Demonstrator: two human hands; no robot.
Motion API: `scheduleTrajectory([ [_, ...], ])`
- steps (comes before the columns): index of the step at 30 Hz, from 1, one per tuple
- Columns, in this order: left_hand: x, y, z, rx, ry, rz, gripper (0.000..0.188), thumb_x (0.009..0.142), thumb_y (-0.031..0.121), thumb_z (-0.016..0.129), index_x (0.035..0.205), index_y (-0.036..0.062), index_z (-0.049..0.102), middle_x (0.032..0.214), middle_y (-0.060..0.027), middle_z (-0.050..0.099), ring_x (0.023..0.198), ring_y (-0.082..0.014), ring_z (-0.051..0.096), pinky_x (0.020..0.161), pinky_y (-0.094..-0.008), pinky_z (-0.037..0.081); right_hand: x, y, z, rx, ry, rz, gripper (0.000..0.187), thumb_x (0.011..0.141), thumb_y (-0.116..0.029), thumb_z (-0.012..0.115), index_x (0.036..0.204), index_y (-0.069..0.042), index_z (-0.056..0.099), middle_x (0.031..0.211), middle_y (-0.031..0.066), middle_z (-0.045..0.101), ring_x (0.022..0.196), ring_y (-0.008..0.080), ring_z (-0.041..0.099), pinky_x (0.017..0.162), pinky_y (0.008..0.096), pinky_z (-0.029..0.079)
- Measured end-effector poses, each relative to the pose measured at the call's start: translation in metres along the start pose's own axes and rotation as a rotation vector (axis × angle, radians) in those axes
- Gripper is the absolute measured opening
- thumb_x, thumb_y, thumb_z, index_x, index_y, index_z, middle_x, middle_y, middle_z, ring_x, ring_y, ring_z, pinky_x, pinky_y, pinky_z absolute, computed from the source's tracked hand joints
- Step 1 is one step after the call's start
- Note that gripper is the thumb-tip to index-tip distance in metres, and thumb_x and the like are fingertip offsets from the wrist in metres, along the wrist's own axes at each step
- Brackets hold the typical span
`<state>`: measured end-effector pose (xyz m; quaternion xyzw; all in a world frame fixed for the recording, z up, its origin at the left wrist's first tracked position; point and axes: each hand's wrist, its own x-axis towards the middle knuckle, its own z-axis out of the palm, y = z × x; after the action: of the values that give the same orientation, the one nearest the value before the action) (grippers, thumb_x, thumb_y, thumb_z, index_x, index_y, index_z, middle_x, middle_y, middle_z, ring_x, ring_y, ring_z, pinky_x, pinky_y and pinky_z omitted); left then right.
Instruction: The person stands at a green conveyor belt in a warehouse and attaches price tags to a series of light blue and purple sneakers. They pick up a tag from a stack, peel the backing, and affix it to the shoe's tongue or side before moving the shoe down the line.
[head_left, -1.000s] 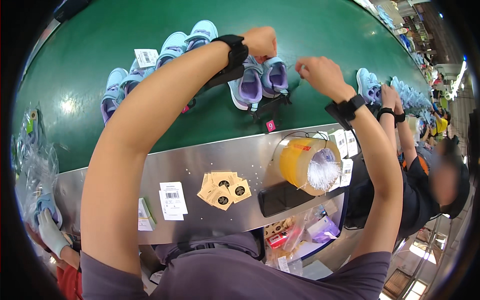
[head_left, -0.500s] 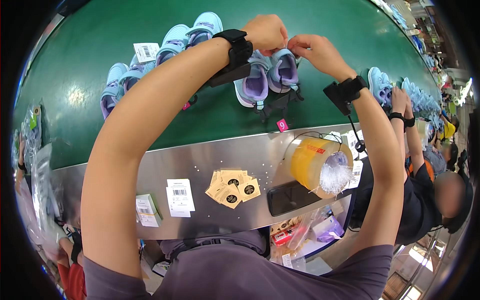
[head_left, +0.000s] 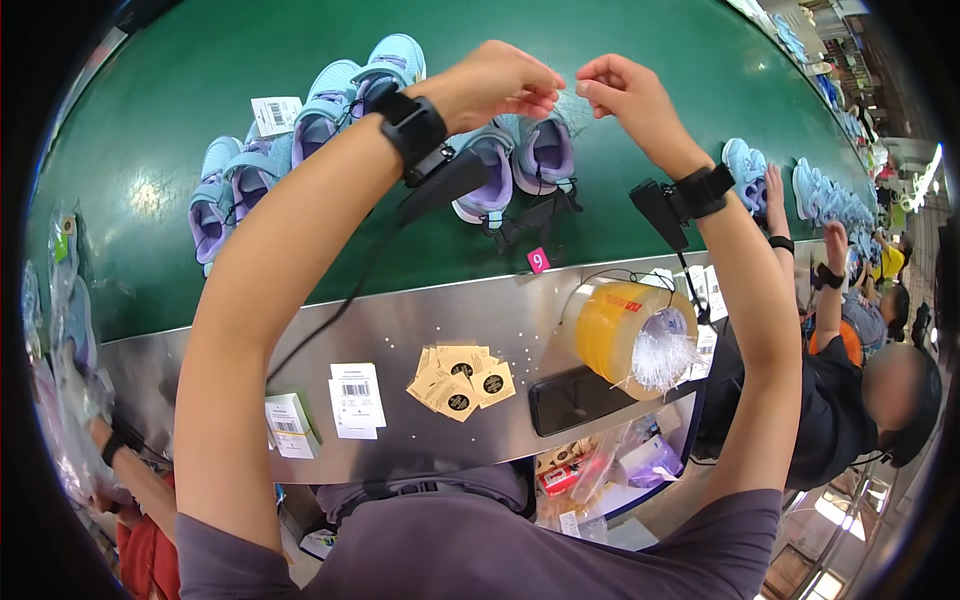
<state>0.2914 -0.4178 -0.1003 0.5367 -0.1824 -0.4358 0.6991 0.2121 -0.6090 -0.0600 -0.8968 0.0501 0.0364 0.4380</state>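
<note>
Shoes (head_left: 515, 160), lilac pair w/ black straps: on green belt (head_left: 200, 60), directly under my hands. L hand (head_left: 500, 85) & R hand (head_left: 620, 95) raised above, fingertips pinched nearly together; can't tell what's pinched, too small. Shoes untouched. Tape roll (head_left: 615, 330), tan tags (head_left: 460, 378) on steel ledge.
</note>
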Motion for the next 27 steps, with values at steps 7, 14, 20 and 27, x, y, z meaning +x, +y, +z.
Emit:
scheduleTrajectory([
  [7,-0.016,-0.006,0.001,-0.092,0.105,0.108,0.025,0.088,0.008,0.061,0.109,-0.0057,0.060,0.097,-0.0138,0.065,0.087,-0.0173,0.065,0.082,-0.0267,0.055,-0.004,-0.012,-0.002,0.632,-0.122,0.099,0.025,0.091,-0.013,0.059,0.110,0.003,0.057,0.106,0.0120,0.063,0.099,0.0167,0.061,0.087,0.0271,0.051],
  [14,-0.019,-0.012,0.002,-0.065,0.079,0.187,0.048,0.084,0.010,0.067,0.126,-0.0038,0.047,0.092,-0.0116,0.065,0.084,-0.0172,0.064,0.079,-0.0281,0.052,0.003,-0.015,0.004,0.599,-0.187,0.104,0.028,0.090,-0.013,0.060,0.113,0.002,0.055,0.109,0.0130,0.063,0.102,0.0193,0.062,0.090,0.0290,0.052],
  [20,-0.020,-0.013,-0.002,-0.033,0.080,0.185,0.064,0.081,0.010,0.071,0.133,-0.0048,0.036,0.088,-0.0092,0.065,0.077,-0.0163,0.061,0.073,-0.0274,0.049,0.006,-0.016,0.008,0.566,-0.218,0.128,0.030,0.090,-0.014,0.060,0.116,0.000,0.054,0.110,0.0131,0.063,0.100,0.0191,0.063,0.088,0.0294,0.053],
  [27,-0.022,-0.014,-0.008,-0.029,0.088,0.182,0.067,0.080,0.013,0.073,0.132,-0.0054,0.035,0.082,-0.0069,0.064,0.076,-0.0153,0.060,0.071,-0.0272,0.048,0.007,-0.026,0.012,0.492,-0.196,0.137,0.034,0.089,-0.014,0.063,0.118,-0.001,0.054,0.107,0.0121,0.065,0.095,0.0171,0.064,0.081,0.0279,0.054],
])
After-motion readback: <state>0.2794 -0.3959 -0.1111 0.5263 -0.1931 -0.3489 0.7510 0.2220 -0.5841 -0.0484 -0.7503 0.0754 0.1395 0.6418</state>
